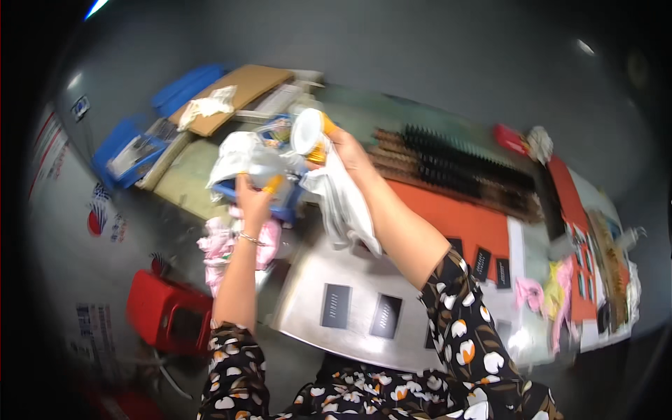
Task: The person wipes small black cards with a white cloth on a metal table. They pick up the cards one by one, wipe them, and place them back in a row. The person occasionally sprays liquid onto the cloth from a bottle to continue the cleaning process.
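My left hand [253, 197] is closed on a translucent rounded container [266, 166] with a yellow part at its lower side. Higher and to the right, my right hand [346, 150] grips a white round-ended container [308, 131] with yellow parts. Its exact kind is too blurred to tell. A white cloth [343, 203] hangs just below my right hand; whether the fingers hold it too I cannot tell. Behind my left hand are a white cloth bundle [232, 155] and a blue bin [285, 210], partly hidden.
Before me lies a metal plate [301, 301] with dark rectangular cards [336, 306]. An orange sheet [448, 210] and long black bristly strips [469, 164] lie to the right. Leftward are pink cloth [218, 241], a red stool [161, 308], a blue crate [115, 150] and a brown board [245, 87].
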`<action>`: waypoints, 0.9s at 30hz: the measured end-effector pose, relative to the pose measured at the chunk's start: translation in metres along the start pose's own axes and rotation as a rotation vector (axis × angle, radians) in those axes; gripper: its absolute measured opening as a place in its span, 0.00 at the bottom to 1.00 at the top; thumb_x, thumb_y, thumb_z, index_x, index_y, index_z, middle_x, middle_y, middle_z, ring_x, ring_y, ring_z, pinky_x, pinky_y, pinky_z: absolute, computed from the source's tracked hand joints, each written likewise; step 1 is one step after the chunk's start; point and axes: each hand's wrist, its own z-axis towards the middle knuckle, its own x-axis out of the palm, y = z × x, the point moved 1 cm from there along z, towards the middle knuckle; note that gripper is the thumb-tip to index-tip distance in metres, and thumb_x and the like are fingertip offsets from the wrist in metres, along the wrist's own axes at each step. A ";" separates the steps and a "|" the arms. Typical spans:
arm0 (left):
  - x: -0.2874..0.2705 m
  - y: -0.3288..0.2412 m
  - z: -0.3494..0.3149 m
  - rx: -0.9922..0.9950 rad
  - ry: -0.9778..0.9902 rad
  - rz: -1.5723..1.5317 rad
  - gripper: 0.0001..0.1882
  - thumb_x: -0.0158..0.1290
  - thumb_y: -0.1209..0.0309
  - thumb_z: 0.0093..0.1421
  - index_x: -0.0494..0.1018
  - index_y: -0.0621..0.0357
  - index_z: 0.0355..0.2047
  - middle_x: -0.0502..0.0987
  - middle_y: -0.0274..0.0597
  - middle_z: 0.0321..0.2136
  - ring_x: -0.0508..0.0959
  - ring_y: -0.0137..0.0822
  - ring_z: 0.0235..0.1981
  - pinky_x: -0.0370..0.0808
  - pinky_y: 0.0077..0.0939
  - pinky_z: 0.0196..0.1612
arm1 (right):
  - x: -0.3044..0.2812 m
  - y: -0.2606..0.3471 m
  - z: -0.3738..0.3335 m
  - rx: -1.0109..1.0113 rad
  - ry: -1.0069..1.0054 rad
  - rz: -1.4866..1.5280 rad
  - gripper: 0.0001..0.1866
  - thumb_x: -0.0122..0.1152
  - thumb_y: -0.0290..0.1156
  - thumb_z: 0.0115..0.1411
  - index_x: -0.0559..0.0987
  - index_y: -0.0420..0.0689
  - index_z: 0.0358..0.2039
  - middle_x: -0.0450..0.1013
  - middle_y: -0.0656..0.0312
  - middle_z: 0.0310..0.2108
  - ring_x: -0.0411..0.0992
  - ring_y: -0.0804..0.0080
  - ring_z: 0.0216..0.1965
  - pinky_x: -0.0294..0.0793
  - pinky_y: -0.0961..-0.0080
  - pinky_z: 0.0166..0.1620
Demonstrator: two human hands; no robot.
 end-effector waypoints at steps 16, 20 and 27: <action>0.051 -0.099 -0.171 0.278 0.469 0.357 0.26 0.50 0.75 0.56 0.58 0.64 0.55 0.65 0.46 0.52 0.62 0.38 0.55 0.56 0.31 0.56 | 0.039 0.154 -0.578 -0.127 -1.609 -1.236 0.17 0.54 0.40 0.56 0.73 0.37 0.37 0.74 0.58 0.25 0.74 0.65 0.28 0.71 0.68 0.28; 0.131 -0.145 -0.275 0.327 1.075 0.426 0.37 0.61 0.66 0.44 0.60 0.62 0.54 0.64 0.51 0.51 0.62 0.48 0.53 0.56 0.36 0.56 | -0.023 0.164 -0.628 0.291 -1.920 -2.222 0.20 0.55 0.46 0.53 0.73 0.40 0.33 0.73 0.46 0.23 0.73 0.49 0.29 0.69 0.56 0.32; 0.196 -0.158 -0.355 0.506 1.441 0.407 0.42 0.62 0.56 0.39 0.59 0.61 0.53 0.60 0.47 0.54 0.58 0.47 0.55 0.54 0.38 0.56 | -0.053 0.167 -0.652 0.331 -1.782 -2.255 0.19 0.54 0.47 0.53 0.73 0.43 0.34 0.73 0.45 0.24 0.72 0.45 0.30 0.69 0.54 0.33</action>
